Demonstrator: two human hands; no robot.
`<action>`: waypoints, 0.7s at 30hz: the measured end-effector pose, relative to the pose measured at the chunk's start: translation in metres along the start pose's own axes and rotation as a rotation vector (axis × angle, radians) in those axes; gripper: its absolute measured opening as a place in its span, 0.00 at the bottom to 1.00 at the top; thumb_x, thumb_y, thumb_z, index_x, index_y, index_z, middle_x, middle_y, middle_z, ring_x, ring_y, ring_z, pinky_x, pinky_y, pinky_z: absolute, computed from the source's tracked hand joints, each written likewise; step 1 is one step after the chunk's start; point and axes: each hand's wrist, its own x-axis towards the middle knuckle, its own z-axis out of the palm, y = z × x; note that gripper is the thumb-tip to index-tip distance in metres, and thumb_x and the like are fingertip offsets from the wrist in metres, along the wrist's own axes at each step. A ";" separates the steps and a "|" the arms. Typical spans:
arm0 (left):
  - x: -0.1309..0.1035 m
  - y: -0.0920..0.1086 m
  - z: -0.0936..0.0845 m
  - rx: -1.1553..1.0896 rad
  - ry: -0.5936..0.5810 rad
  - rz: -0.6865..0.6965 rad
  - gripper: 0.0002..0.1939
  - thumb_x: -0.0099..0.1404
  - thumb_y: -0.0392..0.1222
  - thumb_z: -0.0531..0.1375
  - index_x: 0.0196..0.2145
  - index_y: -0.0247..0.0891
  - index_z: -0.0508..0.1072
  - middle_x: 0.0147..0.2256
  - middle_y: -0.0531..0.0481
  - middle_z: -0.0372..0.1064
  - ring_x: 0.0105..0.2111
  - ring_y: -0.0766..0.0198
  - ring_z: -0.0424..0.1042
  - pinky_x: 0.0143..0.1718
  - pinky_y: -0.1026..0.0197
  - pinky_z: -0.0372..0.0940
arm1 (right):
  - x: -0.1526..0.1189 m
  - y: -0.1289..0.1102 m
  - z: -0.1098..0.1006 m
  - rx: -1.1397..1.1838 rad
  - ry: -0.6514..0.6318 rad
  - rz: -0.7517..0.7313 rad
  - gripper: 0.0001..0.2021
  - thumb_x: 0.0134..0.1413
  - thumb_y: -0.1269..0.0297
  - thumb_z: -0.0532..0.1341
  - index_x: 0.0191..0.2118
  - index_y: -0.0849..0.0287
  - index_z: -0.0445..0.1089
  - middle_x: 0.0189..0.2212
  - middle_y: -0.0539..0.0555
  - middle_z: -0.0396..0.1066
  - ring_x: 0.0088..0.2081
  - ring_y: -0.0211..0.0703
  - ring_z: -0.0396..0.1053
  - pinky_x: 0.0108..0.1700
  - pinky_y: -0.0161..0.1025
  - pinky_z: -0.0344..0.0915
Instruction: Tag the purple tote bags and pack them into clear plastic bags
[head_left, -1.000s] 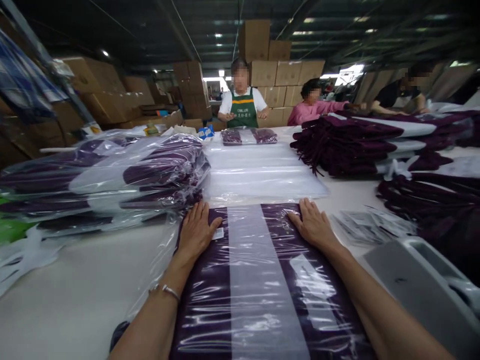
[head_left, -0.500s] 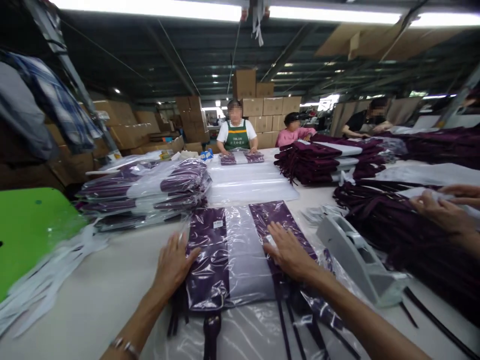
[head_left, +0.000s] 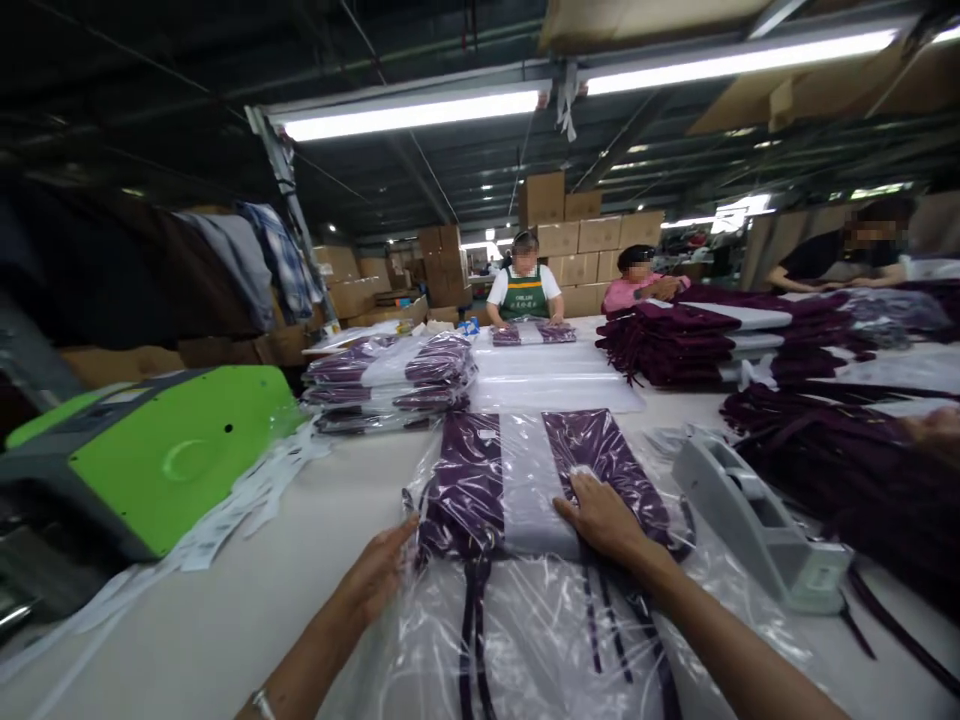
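Centrally on the white table [head_left: 315,620], a purple bundle [head_left: 530,490] with a pale band down its middle lies flat inside a clear plastic bag [head_left: 540,620]; dark straps [head_left: 474,640] trail from its near edge under the loose film. Right hand [head_left: 606,520] rests palm down on the bundle, right of the band, fingers extended, gripping nothing. Left hand [head_left: 381,572] is at the bag's left edge, fingertips against the film; whether they pinch it, cannot tell. Just right of the bag: grey tape dispenser [head_left: 750,525]. Beyond the bundle, flat clear sheets [head_left: 555,392]; left of these, a stack of bagged bundles [head_left: 390,385]; to the right, a pile of unbagged purple pieces [head_left: 675,340]. Far left, green machine [head_left: 187,450] with white strips [head_left: 240,515] beside it. Across the table, person in green apron [head_left: 525,298], both hands at another wrapped bundle [head_left: 534,333].
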 end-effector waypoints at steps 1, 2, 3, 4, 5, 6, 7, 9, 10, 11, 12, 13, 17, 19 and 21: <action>0.002 0.002 0.005 0.021 -0.016 -0.030 0.31 0.45 0.61 0.74 0.37 0.34 0.76 0.30 0.47 0.75 0.29 0.61 0.74 0.31 0.60 0.70 | -0.001 0.000 0.005 -0.016 -0.001 -0.002 0.39 0.66 0.45 0.45 0.67 0.76 0.55 0.68 0.70 0.52 0.70 0.61 0.48 0.69 0.55 0.45; 0.005 0.004 0.010 0.049 -0.018 -0.057 0.32 0.44 0.64 0.73 0.35 0.34 0.76 0.28 0.49 0.74 0.27 0.62 0.72 0.28 0.61 0.69 | -0.003 0.000 0.008 -0.025 -0.001 -0.003 0.39 0.66 0.45 0.46 0.68 0.76 0.55 0.68 0.70 0.52 0.70 0.61 0.48 0.69 0.55 0.45; 0.008 0.006 0.016 0.078 -0.019 -0.079 0.32 0.44 0.66 0.72 0.34 0.33 0.76 0.26 0.49 0.73 0.25 0.63 0.71 0.25 0.62 0.67 | -0.004 0.000 0.010 -0.024 -0.001 -0.007 0.39 0.66 0.45 0.45 0.68 0.76 0.54 0.69 0.69 0.51 0.70 0.61 0.48 0.69 0.55 0.45; 0.013 0.007 0.021 0.098 -0.026 -0.099 0.33 0.45 0.68 0.71 0.32 0.33 0.76 0.25 0.49 0.73 0.24 0.64 0.71 0.24 0.63 0.65 | -0.005 0.000 0.010 -0.018 0.002 -0.008 0.39 0.66 0.45 0.45 0.68 0.76 0.54 0.69 0.69 0.51 0.70 0.61 0.48 0.69 0.55 0.45; 0.018 0.007 0.027 0.105 -0.040 -0.117 0.34 0.45 0.70 0.69 0.31 0.32 0.76 0.25 0.48 0.74 0.23 0.64 0.71 0.23 0.63 0.65 | -0.005 0.000 0.010 -0.006 0.004 -0.006 0.38 0.66 0.45 0.45 0.68 0.75 0.54 0.69 0.69 0.51 0.70 0.61 0.48 0.69 0.56 0.45; 0.024 0.007 0.033 0.098 -0.062 -0.130 0.34 0.45 0.70 0.69 0.31 0.32 0.76 0.26 0.46 0.75 0.23 0.63 0.72 0.23 0.63 0.65 | -0.006 0.000 0.009 0.010 0.005 0.003 0.38 0.66 0.45 0.45 0.68 0.74 0.55 0.69 0.69 0.51 0.70 0.60 0.48 0.69 0.56 0.45; 0.030 0.006 0.039 0.088 -0.080 -0.136 0.34 0.46 0.70 0.69 0.30 0.32 0.76 0.26 0.44 0.76 0.23 0.61 0.73 0.24 0.62 0.66 | -0.006 -0.001 0.008 0.028 0.004 0.016 0.38 0.66 0.45 0.46 0.68 0.73 0.56 0.68 0.68 0.52 0.70 0.60 0.48 0.69 0.56 0.44; 0.042 0.004 0.049 0.060 -0.101 -0.130 0.32 0.47 0.67 0.70 0.29 0.31 0.77 0.27 0.41 0.77 0.24 0.57 0.75 0.27 0.59 0.69 | -0.006 -0.002 0.007 0.067 0.001 0.040 0.37 0.65 0.44 0.46 0.68 0.71 0.57 0.68 0.68 0.52 0.70 0.59 0.48 0.70 0.56 0.44; 0.048 0.002 0.053 0.042 -0.108 -0.126 0.29 0.48 0.65 0.70 0.29 0.31 0.77 0.27 0.40 0.77 0.24 0.56 0.76 0.29 0.58 0.71 | -0.006 -0.002 0.007 0.084 0.004 0.047 0.37 0.65 0.44 0.47 0.67 0.70 0.58 0.68 0.67 0.52 0.70 0.59 0.48 0.70 0.56 0.43; 0.053 0.001 0.056 0.028 -0.104 -0.121 0.27 0.49 0.62 0.71 0.28 0.32 0.77 0.26 0.40 0.77 0.24 0.54 0.76 0.30 0.57 0.72 | -0.006 -0.003 0.007 0.098 0.011 0.049 0.37 0.65 0.44 0.47 0.67 0.70 0.58 0.68 0.67 0.52 0.70 0.59 0.48 0.70 0.56 0.43; 0.056 -0.001 0.059 0.017 -0.091 -0.117 0.24 0.49 0.59 0.71 0.27 0.33 0.77 0.26 0.40 0.77 0.25 0.53 0.77 0.31 0.56 0.73 | -0.006 -0.003 0.008 0.110 0.018 0.049 0.37 0.64 0.44 0.47 0.67 0.70 0.58 0.68 0.68 0.52 0.70 0.59 0.48 0.70 0.55 0.43; 0.059 -0.002 0.061 0.010 -0.074 -0.110 0.21 0.49 0.56 0.72 0.27 0.34 0.77 0.25 0.41 0.77 0.25 0.52 0.77 0.32 0.55 0.73 | -0.006 -0.003 0.008 0.122 0.024 0.048 0.37 0.64 0.44 0.47 0.67 0.70 0.59 0.68 0.68 0.53 0.70 0.59 0.48 0.70 0.55 0.43; 0.052 0.001 0.068 -0.015 0.006 -0.024 0.14 0.50 0.49 0.70 0.27 0.35 0.77 0.22 0.43 0.76 0.25 0.50 0.78 0.32 0.53 0.74 | -0.007 0.000 0.006 0.166 0.028 0.051 0.36 0.63 0.44 0.49 0.66 0.69 0.60 0.67 0.67 0.54 0.70 0.60 0.49 0.70 0.55 0.44; 0.039 0.010 0.075 -0.063 -0.001 0.062 0.13 0.50 0.48 0.69 0.29 0.35 0.78 0.22 0.45 0.77 0.26 0.50 0.78 0.33 0.53 0.73 | -0.010 0.002 0.003 0.211 0.018 0.053 0.36 0.63 0.45 0.49 0.66 0.68 0.60 0.67 0.66 0.54 0.70 0.59 0.50 0.70 0.55 0.44; 0.020 0.024 0.085 -0.126 -0.029 0.176 0.14 0.49 0.47 0.69 0.31 0.35 0.78 0.24 0.47 0.77 0.27 0.52 0.78 0.33 0.55 0.73 | -0.016 -0.001 0.000 0.291 -0.001 0.054 0.36 0.64 0.45 0.48 0.67 0.68 0.60 0.67 0.65 0.55 0.69 0.57 0.50 0.70 0.55 0.44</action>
